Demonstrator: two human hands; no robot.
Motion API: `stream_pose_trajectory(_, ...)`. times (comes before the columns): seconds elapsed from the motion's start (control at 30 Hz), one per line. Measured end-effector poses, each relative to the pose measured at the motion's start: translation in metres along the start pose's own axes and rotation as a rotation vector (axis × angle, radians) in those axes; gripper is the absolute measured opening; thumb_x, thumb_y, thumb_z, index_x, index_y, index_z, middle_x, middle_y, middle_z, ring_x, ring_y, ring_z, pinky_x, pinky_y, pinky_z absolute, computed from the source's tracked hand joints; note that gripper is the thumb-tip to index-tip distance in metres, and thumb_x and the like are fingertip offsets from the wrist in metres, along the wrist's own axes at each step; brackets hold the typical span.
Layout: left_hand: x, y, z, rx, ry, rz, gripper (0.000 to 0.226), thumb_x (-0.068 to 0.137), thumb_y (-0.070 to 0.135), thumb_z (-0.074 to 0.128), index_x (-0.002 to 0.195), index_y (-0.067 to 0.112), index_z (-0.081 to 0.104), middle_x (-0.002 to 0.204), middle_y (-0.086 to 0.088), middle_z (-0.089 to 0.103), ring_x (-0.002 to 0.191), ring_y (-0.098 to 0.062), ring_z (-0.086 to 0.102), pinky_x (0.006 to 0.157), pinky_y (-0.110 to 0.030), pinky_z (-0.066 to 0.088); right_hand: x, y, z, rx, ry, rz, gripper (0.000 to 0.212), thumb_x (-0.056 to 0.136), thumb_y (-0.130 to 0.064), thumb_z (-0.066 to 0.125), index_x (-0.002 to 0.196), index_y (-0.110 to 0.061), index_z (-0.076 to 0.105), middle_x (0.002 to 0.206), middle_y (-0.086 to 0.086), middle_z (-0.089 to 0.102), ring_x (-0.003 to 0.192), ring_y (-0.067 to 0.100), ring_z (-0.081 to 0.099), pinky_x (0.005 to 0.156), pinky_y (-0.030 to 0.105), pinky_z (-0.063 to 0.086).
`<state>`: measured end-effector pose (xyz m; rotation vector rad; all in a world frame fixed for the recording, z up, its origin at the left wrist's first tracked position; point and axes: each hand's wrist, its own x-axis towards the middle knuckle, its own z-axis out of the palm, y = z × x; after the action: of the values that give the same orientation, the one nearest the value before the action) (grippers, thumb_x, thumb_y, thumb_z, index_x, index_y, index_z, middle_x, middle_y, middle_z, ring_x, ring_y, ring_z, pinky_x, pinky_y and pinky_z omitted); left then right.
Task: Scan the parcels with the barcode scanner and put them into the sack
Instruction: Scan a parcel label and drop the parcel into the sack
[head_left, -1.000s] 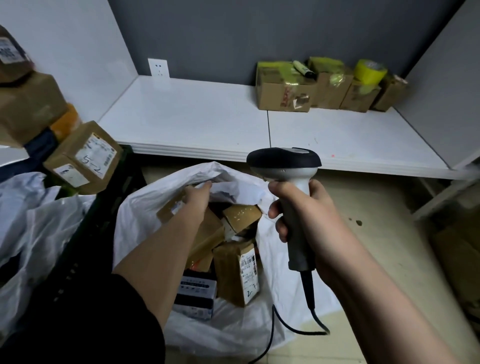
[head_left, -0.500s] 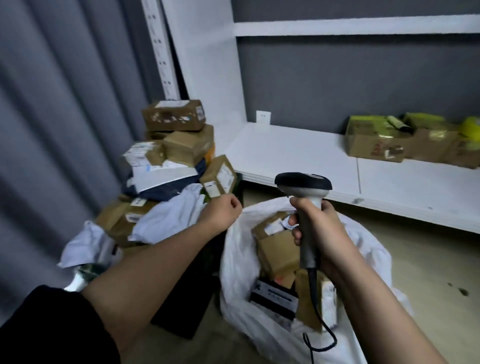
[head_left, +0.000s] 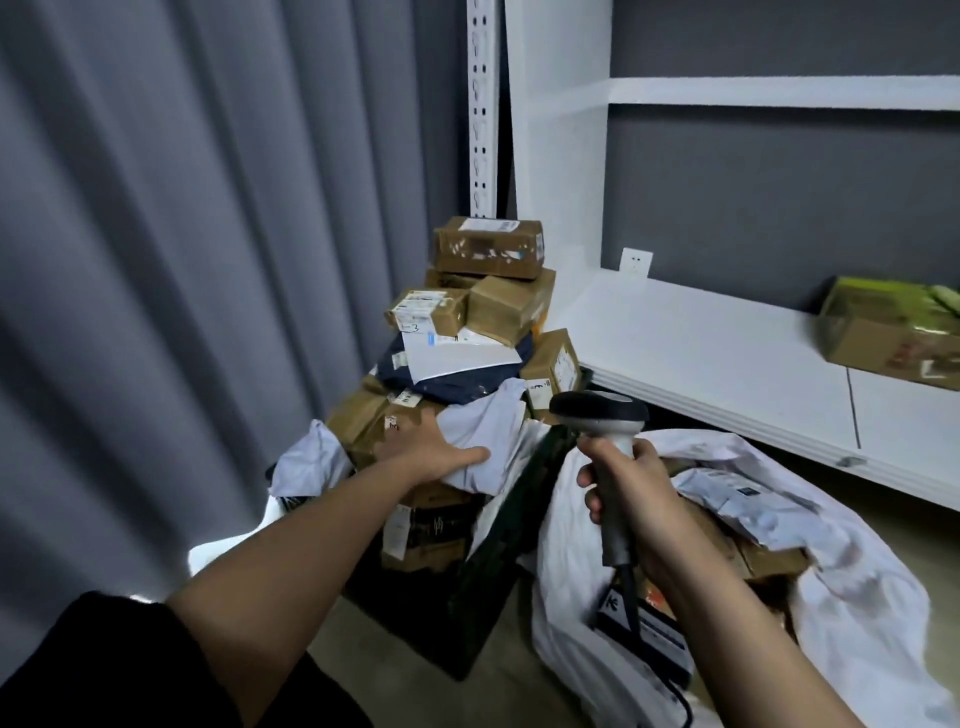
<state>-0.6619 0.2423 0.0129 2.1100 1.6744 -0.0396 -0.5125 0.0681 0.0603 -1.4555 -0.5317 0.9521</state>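
Both hands sit nearer the heap than half a second ago; the left hand (head_left: 428, 451), then a loose fist in the air, now rests spread-fingered on a pale grey plastic mailer (head_left: 485, 434) in the stacked brown cardboard parcels (head_left: 488, 306); the right hand (head_left: 631, 486) grips the black-headed grey barcode scanner (head_left: 602, 415) upright above the white plastic sack (head_left: 857, 587), which holds boxes.

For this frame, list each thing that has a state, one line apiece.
left hand: laid on a pale mailer bag in the parcel pile, fingers hidden
right hand: fingers curled round the scanner grip
barcode scanner: held upright
sack: mouth open, parcels inside
parcel pile: stacked, top box level
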Motion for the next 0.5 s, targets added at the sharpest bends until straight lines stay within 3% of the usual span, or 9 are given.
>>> stream_pose_trajectory(0.2,0.016,0.025,0.024,0.094,-0.112,-0.043,0.115,0.069,0.083,0.052,0.153,0.025,-0.001,0.158,-0.019,0.008,0.143,-0.038,0.016,0.113,-0.047,0.023,0.012,0.007,-0.002,0.0,0.023,0.009,0.025,0.094,-0.017,0.061,0.104,-0.009,0.041,0.054,0.004,0.054,0.037,0.015,0.039,0.038,0.021,0.032)
stream_pose_trajectory(0.37,0.019,0.03,0.023,0.081,-0.027,-0.038,0.091,0.078,0.073,0.051,0.15,0.03,0.015,0.153,-0.017,0.025,0.136,-0.037,0.032,0.105,-0.043,0.03,0.015,0.01,-0.01,-0.007,0.015,-0.009,0.026,0.092,-0.021,0.061,0.105,-0.009,0.042,0.054,0.002,0.054,0.039,0.015,0.04,0.046,0.025,0.032)
stream_pose_trajectory(0.5,0.009,0.028,-0.001,0.097,-0.113,0.028,0.097,0.068,0.074,0.05,0.149,0.03,0.02,0.152,-0.01,0.034,0.132,-0.034,0.04,0.105,-0.042,0.036,0.014,0.008,-0.016,-0.01,0.019,-0.014,0.026,0.092,-0.022,0.061,0.105,-0.01,0.042,0.057,0.004,0.055,0.04,0.015,0.041,0.046,0.025,0.033)
